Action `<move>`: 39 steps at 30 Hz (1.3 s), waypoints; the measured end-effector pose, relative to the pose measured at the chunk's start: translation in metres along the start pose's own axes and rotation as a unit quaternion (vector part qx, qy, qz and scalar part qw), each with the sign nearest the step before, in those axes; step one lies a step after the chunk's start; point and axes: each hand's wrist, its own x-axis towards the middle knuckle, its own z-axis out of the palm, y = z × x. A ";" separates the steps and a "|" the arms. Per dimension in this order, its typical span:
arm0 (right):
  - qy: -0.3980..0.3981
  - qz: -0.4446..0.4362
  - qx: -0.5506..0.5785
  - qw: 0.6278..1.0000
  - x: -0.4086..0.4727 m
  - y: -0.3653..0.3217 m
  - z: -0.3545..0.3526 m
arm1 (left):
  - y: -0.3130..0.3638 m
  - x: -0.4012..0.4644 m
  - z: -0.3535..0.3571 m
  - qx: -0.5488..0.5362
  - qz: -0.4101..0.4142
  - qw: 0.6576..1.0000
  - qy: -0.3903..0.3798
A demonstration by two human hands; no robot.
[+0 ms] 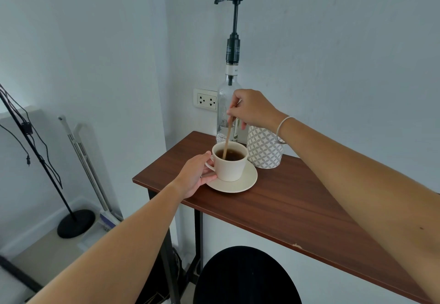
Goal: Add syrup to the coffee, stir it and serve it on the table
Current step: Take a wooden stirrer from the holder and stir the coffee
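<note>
A cream cup (pixel 232 169) of dark coffee stands on a cream saucer (pixel 245 182) near the left end of the narrow brown table (pixel 285 206). My left hand (pixel 194 175) grips the cup by its handle and touches the saucer's edge. My right hand (pixel 253 111) pinches the top of a thin wooden stir stick (pixel 228 137), whose lower end dips into the coffee. Behind the cup stands a clear syrup bottle (pixel 225 113) with a tall black pump, partly hidden by my right hand.
A grey-and-white patterned container (pixel 264 149) sits just right of the cup. A wall socket (pixel 206 101) is behind the bottle. A black round stool (pixel 245 277) is below the table. At left stand a black stand (pixel 73 222) and a mop (pixel 88 161).
</note>
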 end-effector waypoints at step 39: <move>0.032 -0.026 -0.070 0.997 -0.001 -0.002 0.007 | 0.002 -0.003 0.002 -0.008 -0.006 1.000 0.008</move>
